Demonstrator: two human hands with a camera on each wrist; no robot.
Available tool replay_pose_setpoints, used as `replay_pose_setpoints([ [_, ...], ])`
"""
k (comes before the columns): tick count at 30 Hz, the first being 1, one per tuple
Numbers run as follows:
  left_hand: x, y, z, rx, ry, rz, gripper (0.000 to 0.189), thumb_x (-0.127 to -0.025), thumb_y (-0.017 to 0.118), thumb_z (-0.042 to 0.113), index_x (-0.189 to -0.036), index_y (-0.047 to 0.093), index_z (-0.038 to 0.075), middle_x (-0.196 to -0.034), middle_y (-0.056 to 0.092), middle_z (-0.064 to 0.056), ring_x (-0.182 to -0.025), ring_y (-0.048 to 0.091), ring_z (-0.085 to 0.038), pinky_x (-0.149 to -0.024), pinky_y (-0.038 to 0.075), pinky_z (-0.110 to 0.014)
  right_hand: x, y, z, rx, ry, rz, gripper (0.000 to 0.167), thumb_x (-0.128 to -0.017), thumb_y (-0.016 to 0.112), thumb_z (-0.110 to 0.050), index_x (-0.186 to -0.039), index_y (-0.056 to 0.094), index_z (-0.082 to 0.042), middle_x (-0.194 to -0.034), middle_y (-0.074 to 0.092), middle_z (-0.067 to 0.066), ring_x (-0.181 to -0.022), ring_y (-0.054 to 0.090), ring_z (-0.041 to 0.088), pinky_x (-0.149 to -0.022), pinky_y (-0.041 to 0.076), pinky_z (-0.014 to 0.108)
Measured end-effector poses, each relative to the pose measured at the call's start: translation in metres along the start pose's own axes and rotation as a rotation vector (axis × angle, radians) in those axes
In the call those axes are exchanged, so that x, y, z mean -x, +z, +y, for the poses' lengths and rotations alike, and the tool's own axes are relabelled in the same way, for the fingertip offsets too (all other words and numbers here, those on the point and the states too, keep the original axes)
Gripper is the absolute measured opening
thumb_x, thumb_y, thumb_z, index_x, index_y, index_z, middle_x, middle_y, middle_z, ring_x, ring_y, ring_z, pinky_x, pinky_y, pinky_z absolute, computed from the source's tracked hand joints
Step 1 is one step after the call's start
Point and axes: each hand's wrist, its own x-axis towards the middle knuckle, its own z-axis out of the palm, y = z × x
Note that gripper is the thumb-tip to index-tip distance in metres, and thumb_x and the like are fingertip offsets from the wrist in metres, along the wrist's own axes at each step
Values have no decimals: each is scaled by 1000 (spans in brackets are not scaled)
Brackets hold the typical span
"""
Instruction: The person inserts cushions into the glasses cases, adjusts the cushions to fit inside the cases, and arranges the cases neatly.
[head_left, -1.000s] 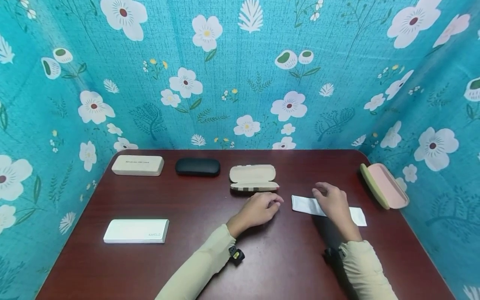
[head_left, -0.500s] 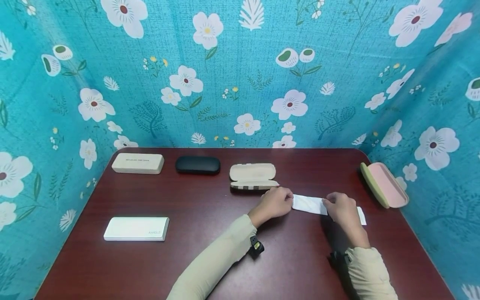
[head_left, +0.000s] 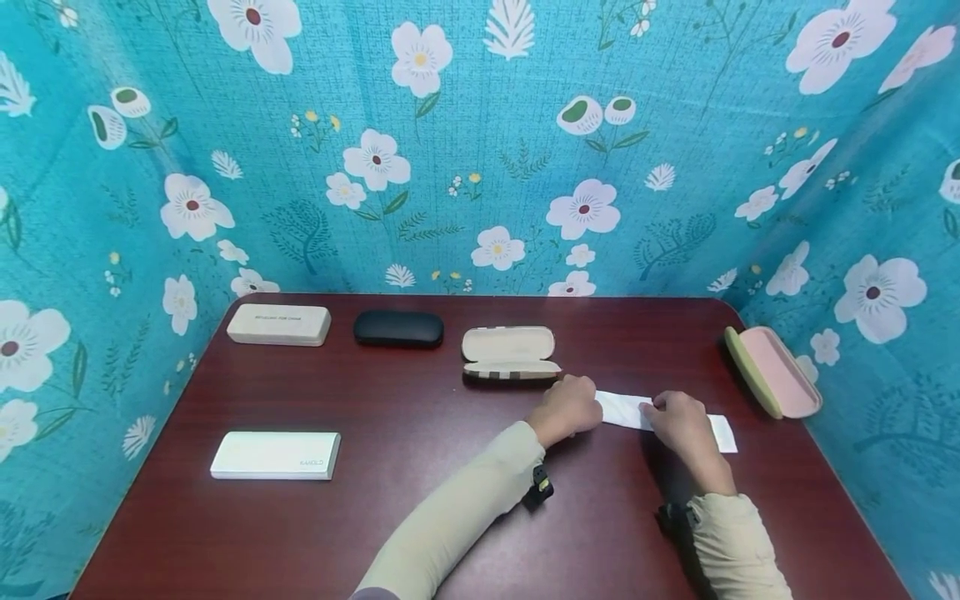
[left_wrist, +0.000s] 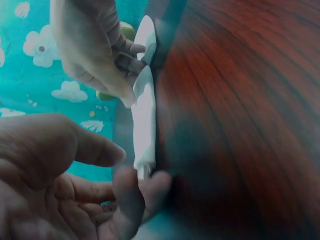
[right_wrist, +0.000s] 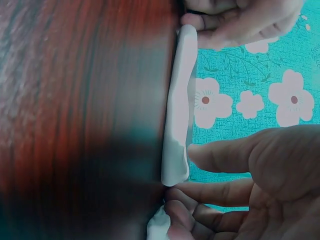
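A folded white cloth (head_left: 622, 411) lies as a long strip on the dark red table, right of centre. My left hand (head_left: 567, 408) has its curled fingers at the cloth's left end; in the left wrist view, that narrow end shows between the fingertips (left_wrist: 155, 187). Further along the strip, my right hand (head_left: 681, 429) covers part of it and pinches it, with the thumb (right_wrist: 205, 156) at the edge nearest the curtain and the other fingers on top. The cloth's far right end shows beyond this hand.
Behind the left hand stands an open checked glasses case (head_left: 510, 346). An open green and pink case (head_left: 776, 373) sits at the right edge. To the left are a black case (head_left: 398, 328), a cream case (head_left: 278, 325) and a white case (head_left: 275, 456). A floral curtain (head_left: 450, 167) encloses the table.
My left hand has moved right, from beside the cloth to its left end, its fingers curling there. My right hand has shifted slightly right and come down onto the cloth.
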Motion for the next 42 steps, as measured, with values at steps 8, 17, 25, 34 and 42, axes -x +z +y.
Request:
replay_pose_setpoints([
  [8, -6, 4, 20, -184, -24, 68, 14, -82, 72, 24, -70, 65, 20, -84, 73, 3, -78, 68, -17, -60, 51, -34, 2, 2, -9, 17, -39, 22, 37, -93, 65, -17, -60, 53, -5, -57, 42, 4, -56, 41, 22, -52, 33, 32],
  [17, -12, 15, 27, -271, -28, 139, 10, -84, 74, 28, -75, 70, 23, -92, 77, 4, -81, 72, -15, -57, 53, -35, 0, 0, -16, 79, -72, 52, 26, -89, 58, -7, -67, 59, 5, -67, 58, 23, -62, 56, 34, -58, 47, 51],
  [25, -12, 15, 28, -258, -30, 183, 12, -84, 74, 26, -73, 69, 22, -87, 76, 4, -76, 71, -14, -54, 52, -33, -2, -3, -16, 77, -64, 43, 20, -88, 52, -2, -72, 58, 9, -73, 59, 29, -68, 58, 38, -60, 48, 52],
  [34, -14, 18, 29, -234, -37, 213, 11, -83, 73, 24, -73, 70, 21, -87, 76, 2, -77, 71, -14, -55, 54, -32, -6, -1, -18, 101, -30, 9, 22, -93, 54, -4, -84, 57, 15, -88, 58, 38, -85, 60, 50, -76, 50, 59],
  [42, -4, 23, 24, -166, -55, 225, 13, -84, 71, 19, -71, 70, 16, -80, 74, -2, -73, 71, -17, -52, 53, -31, 1, 6, -15, 83, -34, -6, 23, -93, 54, -4, -81, 60, 14, -79, 59, 30, -75, 57, 41, -68, 49, 53],
])
